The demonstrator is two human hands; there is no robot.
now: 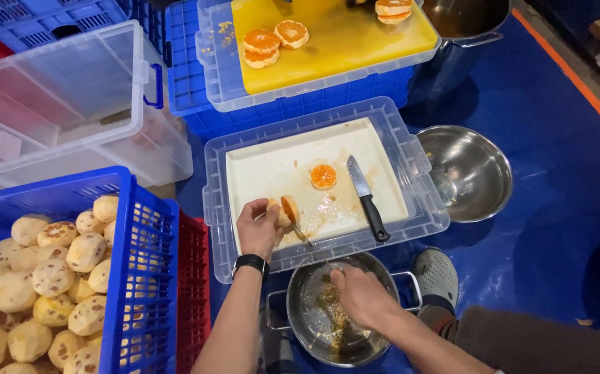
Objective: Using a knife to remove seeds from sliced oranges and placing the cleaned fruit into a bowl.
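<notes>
Head view: the left hand [257,228] holds a peeled orange half [285,210] clamped in its grip on the white cutting board [272,166], beside a cut slice [323,176] and a knife [368,197]. The right hand [362,296], fingers together over something too small to tell, reaches into the steel pot [314,325] of scraps. Judged step: clearing pips; the knife seemingly comes next.

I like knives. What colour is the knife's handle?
Black. The knife lies on the white cutting board, shown best in the head view.
</notes>
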